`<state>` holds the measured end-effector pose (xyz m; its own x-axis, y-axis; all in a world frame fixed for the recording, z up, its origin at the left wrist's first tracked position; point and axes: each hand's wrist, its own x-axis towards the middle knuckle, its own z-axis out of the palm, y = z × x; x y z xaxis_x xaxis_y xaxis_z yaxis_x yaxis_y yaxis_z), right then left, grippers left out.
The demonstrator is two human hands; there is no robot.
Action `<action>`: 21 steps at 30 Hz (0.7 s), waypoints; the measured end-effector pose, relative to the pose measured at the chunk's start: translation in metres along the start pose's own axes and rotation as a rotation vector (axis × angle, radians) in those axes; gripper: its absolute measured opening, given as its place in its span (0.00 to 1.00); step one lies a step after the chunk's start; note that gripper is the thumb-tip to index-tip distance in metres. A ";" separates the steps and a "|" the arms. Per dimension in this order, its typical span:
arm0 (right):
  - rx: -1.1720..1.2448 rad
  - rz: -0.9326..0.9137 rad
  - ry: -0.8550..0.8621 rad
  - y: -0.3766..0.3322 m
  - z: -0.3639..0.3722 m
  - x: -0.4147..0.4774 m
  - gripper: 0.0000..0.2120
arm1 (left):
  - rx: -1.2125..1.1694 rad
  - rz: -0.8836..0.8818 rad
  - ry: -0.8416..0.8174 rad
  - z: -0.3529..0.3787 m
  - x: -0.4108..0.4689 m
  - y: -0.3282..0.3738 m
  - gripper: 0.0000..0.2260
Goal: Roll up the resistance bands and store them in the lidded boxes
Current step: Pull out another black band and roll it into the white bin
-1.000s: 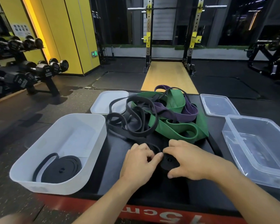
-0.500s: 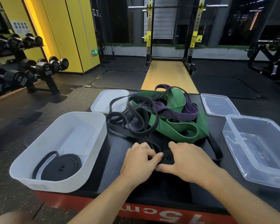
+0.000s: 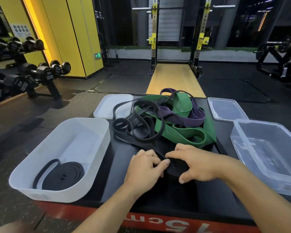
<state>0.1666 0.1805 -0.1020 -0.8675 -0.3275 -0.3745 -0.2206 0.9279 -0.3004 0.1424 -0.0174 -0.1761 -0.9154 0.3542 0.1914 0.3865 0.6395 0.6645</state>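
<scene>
Right hand (image 3: 196, 165) curls round a half-made black coil (image 3: 175, 168) that lies on the worktop (image 3: 118, 167) at the lower centre of the frame. Left hand (image 3: 144, 167) pinches the loose tail (image 3: 155, 151) at the coil's left edge.

I judge the step to be the rolling of a second black band. The tail runs up into the tangled pile (image 3: 166, 125) of black, green and purple bands at the centre. The next turns call for steady tension, and the tail must come free of the tangle without dragging it. The finished coil probably goes into the white box (image 3: 84, 125) at the lower left, where one rolled band (image 3: 62, 178) already lies.
</scene>
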 end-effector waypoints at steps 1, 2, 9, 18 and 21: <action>0.014 0.010 0.003 0.001 0.001 0.000 0.42 | -0.003 -0.004 -0.001 0.000 0.000 0.000 0.23; 0.014 0.018 0.020 0.001 0.003 -0.001 0.43 | -0.007 -0.011 0.005 0.000 0.001 0.001 0.23; -0.144 0.224 0.279 -0.021 0.023 -0.012 0.46 | -0.047 -0.063 0.056 -0.001 0.002 0.004 0.22; -0.232 0.182 0.363 -0.022 0.023 -0.001 0.29 | -0.034 -0.083 0.084 -0.002 -0.001 0.004 0.23; -0.221 0.112 0.282 -0.017 0.012 0.001 0.28 | -0.055 -0.089 0.061 -0.004 0.000 0.003 0.23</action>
<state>0.1749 0.1626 -0.1081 -0.9737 -0.1880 -0.1286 -0.1811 0.9814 -0.0632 0.1436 -0.0178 -0.1711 -0.9517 0.2541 0.1726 0.2980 0.6274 0.7194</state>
